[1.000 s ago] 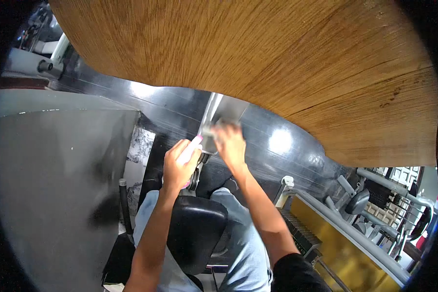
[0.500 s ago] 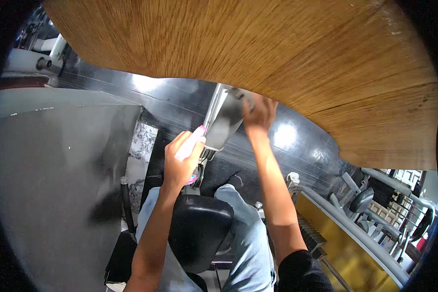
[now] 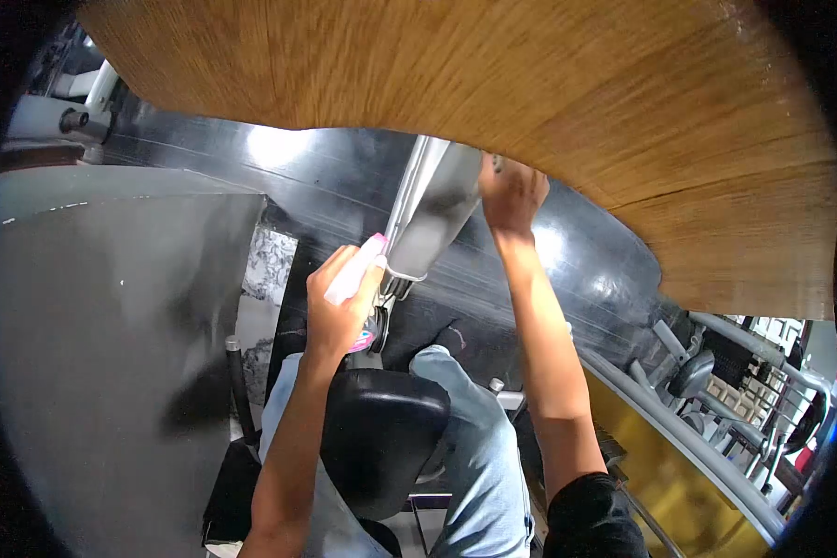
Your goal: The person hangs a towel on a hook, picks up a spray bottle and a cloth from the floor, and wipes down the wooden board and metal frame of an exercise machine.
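Observation:
My left hand (image 3: 337,302) is wrapped around a spray bottle (image 3: 352,272) with a white head and a pink tip. Most of the bottle is hidden by the hand, though a pink patch shows below it. Beyond it, a grey padded panel (image 3: 434,219) on a light metal frame (image 3: 412,191) slopes away from me. My right hand (image 3: 514,192) is at the panel's far right side, close under the wooden board's edge. Its fingers are curled and partly hidden; a small dark bit shows by them, too unclear to name.
A large wooden board (image 3: 456,74) fills the top of the view. A black padded seat (image 3: 386,437) is between my legs. At left stands a grey panel (image 3: 121,325); at right run a grey metal rail (image 3: 679,432) and gym equipment (image 3: 693,372).
My right hand has moved up and slightly right, closer to the wooden edge, and is less blurred. My left hand keeps hold of the spray bottle, nearly in place.

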